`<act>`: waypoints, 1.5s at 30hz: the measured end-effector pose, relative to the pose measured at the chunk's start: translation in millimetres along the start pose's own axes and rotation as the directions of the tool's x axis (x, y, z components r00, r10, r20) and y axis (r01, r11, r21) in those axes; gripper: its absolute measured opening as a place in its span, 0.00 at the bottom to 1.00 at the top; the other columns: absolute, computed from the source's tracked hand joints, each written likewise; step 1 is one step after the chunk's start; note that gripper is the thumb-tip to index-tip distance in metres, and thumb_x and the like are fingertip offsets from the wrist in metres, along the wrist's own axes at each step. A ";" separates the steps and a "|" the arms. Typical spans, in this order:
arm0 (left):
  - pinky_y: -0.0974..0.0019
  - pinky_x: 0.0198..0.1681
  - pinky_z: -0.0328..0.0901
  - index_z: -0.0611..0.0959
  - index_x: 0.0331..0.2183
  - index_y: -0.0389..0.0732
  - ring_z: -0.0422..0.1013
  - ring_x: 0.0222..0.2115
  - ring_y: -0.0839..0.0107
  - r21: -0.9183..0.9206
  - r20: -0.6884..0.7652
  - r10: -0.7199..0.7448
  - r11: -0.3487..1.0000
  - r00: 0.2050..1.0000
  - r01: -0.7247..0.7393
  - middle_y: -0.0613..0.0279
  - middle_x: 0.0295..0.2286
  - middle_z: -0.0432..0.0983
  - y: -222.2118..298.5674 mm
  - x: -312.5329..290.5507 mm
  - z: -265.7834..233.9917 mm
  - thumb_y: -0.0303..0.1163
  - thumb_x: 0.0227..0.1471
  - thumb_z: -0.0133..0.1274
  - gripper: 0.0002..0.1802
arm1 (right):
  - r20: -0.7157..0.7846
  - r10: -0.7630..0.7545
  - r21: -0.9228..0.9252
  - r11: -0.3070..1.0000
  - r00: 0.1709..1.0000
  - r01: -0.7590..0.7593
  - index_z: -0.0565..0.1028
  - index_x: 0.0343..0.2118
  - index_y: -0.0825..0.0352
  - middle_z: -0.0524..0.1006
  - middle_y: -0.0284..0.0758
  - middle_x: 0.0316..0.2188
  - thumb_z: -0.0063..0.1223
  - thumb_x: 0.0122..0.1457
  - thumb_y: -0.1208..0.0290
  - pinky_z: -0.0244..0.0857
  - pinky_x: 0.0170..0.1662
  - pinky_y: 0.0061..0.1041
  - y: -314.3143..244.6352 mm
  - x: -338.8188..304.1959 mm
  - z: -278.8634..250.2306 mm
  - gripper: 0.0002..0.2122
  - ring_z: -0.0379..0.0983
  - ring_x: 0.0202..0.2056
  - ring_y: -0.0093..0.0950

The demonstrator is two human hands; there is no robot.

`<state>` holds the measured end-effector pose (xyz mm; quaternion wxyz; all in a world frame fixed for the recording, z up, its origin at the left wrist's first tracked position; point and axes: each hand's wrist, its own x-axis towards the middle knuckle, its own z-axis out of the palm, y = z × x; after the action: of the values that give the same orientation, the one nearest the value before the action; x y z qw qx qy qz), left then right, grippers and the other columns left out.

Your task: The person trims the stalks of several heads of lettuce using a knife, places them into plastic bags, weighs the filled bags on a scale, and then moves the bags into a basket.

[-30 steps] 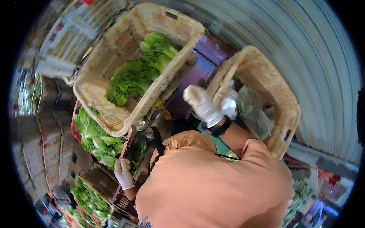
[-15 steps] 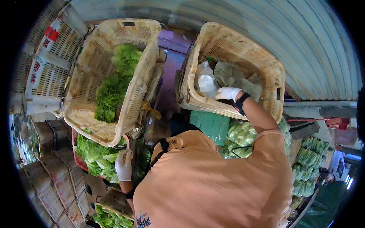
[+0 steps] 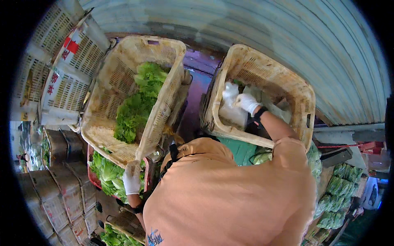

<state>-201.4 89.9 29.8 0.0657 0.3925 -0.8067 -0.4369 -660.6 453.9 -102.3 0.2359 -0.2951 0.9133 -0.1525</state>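
In a white glove, my right hand (image 3: 248,103) reaches into the right-hand cream plastic crate (image 3: 303,78). Its fingers are closed on a clear plastic bag (image 3: 232,111), whose bunched top stands up beside them. My left hand (image 3: 131,180), gloved too, is at the near corner of the left-hand cream crate (image 3: 161,117), fingers together against its rim. Green leafy lettuce (image 3: 137,108) lies inside that crate, along its right side. Just below the rim, beside my left hand, paler lettuce (image 3: 107,168) fills a red basket (image 3: 94,178).
Stacked crates (image 3: 76,61) stand at the far left, with cartons (image 3: 53,190) nearer. A corrugated metal wall (image 3: 312,53) rises behind the crates. Bagged green vegetables (image 3: 338,192) are piled on the right. Another lettuce basket (image 3: 125,223) sits below my left arm.
My right hand has moved deeper into the right crate and drawn the plastic bag up and out longer. My left hand has come closer to the left crate's near corner. The view has shifted slightly.
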 end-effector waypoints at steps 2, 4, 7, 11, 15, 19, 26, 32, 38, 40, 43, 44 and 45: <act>0.65 0.33 0.65 0.78 0.36 0.37 0.72 0.28 0.64 0.117 -0.016 0.134 0.984 0.991 -0.131 0.51 0.27 0.76 22.0 29.3 5.4 0.29 0.51 0.50 0.10 | -0.270 0.013 0.122 0.992 0.963 0.021 0.74 0.23 0.66 0.75 0.40 0.23 0.62 0.42 0.62 0.63 0.32 0.30 -6.5 -16.8 -53.2 0.13 0.70 0.26 0.36; 0.63 0.33 0.66 0.78 0.36 0.37 0.73 0.28 0.61 0.270 0.032 0.226 0.936 0.974 -0.226 0.51 0.27 0.75 50.0 55.2 11.5 0.30 0.50 0.51 0.11 | -0.556 -0.021 0.252 0.948 0.831 0.192 0.73 0.23 0.68 0.72 0.40 0.22 0.62 0.44 0.67 0.64 0.33 0.28 -20.2 -34.6 -88.3 0.10 0.69 0.26 0.37; 0.64 0.33 0.66 0.78 0.37 0.38 0.72 0.28 0.62 0.140 0.125 0.290 0.942 0.949 -0.306 0.53 0.28 0.75 97.4 88.1 33.4 0.31 0.49 0.51 0.12 | -0.669 0.098 0.359 0.911 0.737 0.205 0.73 0.24 0.69 0.74 0.37 0.23 0.60 0.46 0.72 0.64 0.34 0.25 -23.8 -55.6 -118.8 0.07 0.70 0.27 0.30; 0.66 0.33 0.66 0.78 0.36 0.39 0.72 0.29 0.67 0.136 0.300 0.350 0.905 0.888 -0.403 0.55 0.30 0.76 149.3 122.8 53.7 0.31 0.48 0.53 0.12 | -0.638 0.070 0.272 0.952 0.767 0.140 0.73 0.25 0.70 0.74 0.36 0.23 0.60 0.48 0.72 0.63 0.33 0.23 -25.5 -71.4 -135.4 0.08 0.69 0.26 0.26; 0.66 0.38 0.66 0.77 0.40 0.41 0.72 0.34 0.70 0.005 0.517 0.399 0.883 0.757 -0.470 0.56 0.34 0.76 209.9 147.6 90.6 0.33 0.47 0.55 0.16 | -0.686 0.391 0.726 0.421 0.614 0.544 0.69 0.23 0.63 0.70 0.25 0.23 0.54 0.53 0.76 0.63 0.33 0.20 -80.7 -115.3 -190.5 0.06 0.65 0.27 0.18; 0.63 0.58 0.49 0.60 0.56 0.36 0.54 0.56 0.63 -0.516 0.738 0.587 0.809 0.334 -0.281 0.52 0.55 0.57 267.4 145.7 123.1 0.42 0.44 0.59 0.42 | -0.627 0.463 0.730 0.068 0.627 0.680 0.68 0.27 0.62 0.72 0.29 0.29 0.51 0.56 0.76 0.67 0.35 0.23 -149.3 -105.8 -161.7 0.04 0.69 0.30 0.22; 0.72 0.38 0.65 0.76 0.36 0.40 0.68 0.34 0.76 -0.792 0.396 0.459 0.610 0.795 0.042 0.67 0.35 0.71 245.5 150.0 98.7 0.27 0.50 0.53 0.09 | -0.837 -0.498 0.054 0.337 0.227 0.940 0.70 0.47 0.62 0.65 0.46 0.50 0.68 0.40 0.56 0.54 0.54 0.42 -235.8 -51.9 -179.2 0.30 0.61 0.52 0.43; 0.64 0.36 0.68 0.77 0.37 0.33 0.72 0.30 0.63 0.486 -0.531 0.691 0.722 0.490 -0.492 0.60 0.32 0.77 181.3 129.7 -73.9 0.30 0.42 0.56 0.18 | 0.112 -0.752 0.227 0.655 0.649 0.720 0.60 0.57 0.60 0.60 0.46 0.56 0.56 0.45 0.46 0.49 0.56 0.48 -225.8 42.5 -104.0 0.38 0.58 0.55 0.45; 0.66 0.38 0.68 0.73 0.43 0.34 0.71 0.34 0.67 -0.428 -0.848 -0.145 0.755 0.510 -0.497 0.57 0.37 0.72 57.4 -12.1 -142.4 0.27 0.46 0.54 0.19 | 0.507 -0.456 0.118 0.877 0.731 0.465 0.76 0.39 0.63 0.76 0.42 0.35 0.53 0.49 0.54 0.65 0.41 0.37 -170.4 68.7 -54.9 0.19 0.72 0.37 0.40; 0.68 0.35 0.66 0.77 0.36 0.37 0.70 0.31 0.72 -0.252 -0.761 -0.127 0.962 0.636 -0.109 0.62 0.32 0.73 97.8 -33.8 -104.4 0.29 0.44 0.57 0.14 | 0.272 -0.566 0.074 0.819 0.779 0.569 0.71 0.47 0.63 0.73 0.43 0.43 0.54 0.51 0.53 0.63 0.48 0.35 -192.6 92.7 -63.6 0.24 0.70 0.44 0.40; 0.68 0.26 0.63 0.78 0.24 0.35 0.69 0.23 0.68 0.138 -0.349 -0.140 0.970 0.927 0.199 0.60 0.21 0.72 141.8 -41.4 -82.9 0.25 0.40 0.57 0.06 | 0.012 -0.877 0.467 0.430 0.481 0.773 0.62 0.55 0.62 0.65 0.43 0.53 0.58 0.48 0.51 0.55 0.55 0.34 -305.0 88.7 -92.6 0.33 0.61 0.54 0.39; 0.68 0.24 0.61 0.77 0.22 0.35 0.69 0.21 0.66 0.187 -0.313 -0.108 0.967 0.943 0.173 0.59 0.18 0.70 154.0 -34.0 -72.5 0.24 0.38 0.58 0.05 | -0.026 -0.937 0.541 0.280 0.349 0.793 0.59 0.57 0.61 0.62 0.42 0.56 0.60 0.46 0.50 0.53 0.57 0.35 -338.7 80.7 -93.8 0.37 0.57 0.56 0.40; 0.68 0.24 0.62 0.78 0.22 0.35 0.68 0.21 0.64 0.174 -0.346 -0.050 0.978 0.937 0.117 0.58 0.19 0.71 160.8 -31.4 -67.2 0.24 0.38 0.58 0.05 | -0.071 -0.976 0.566 0.131 0.206 0.814 0.59 0.57 0.63 0.61 0.41 0.56 0.60 0.44 0.49 0.51 0.58 0.36 -371.0 73.1 -89.8 0.39 0.56 0.57 0.40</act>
<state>-242.3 117.6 199.8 0.1470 0.5004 -0.8042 -0.2851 -586.3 132.6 103.4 0.3017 -0.7381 0.4148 -0.4384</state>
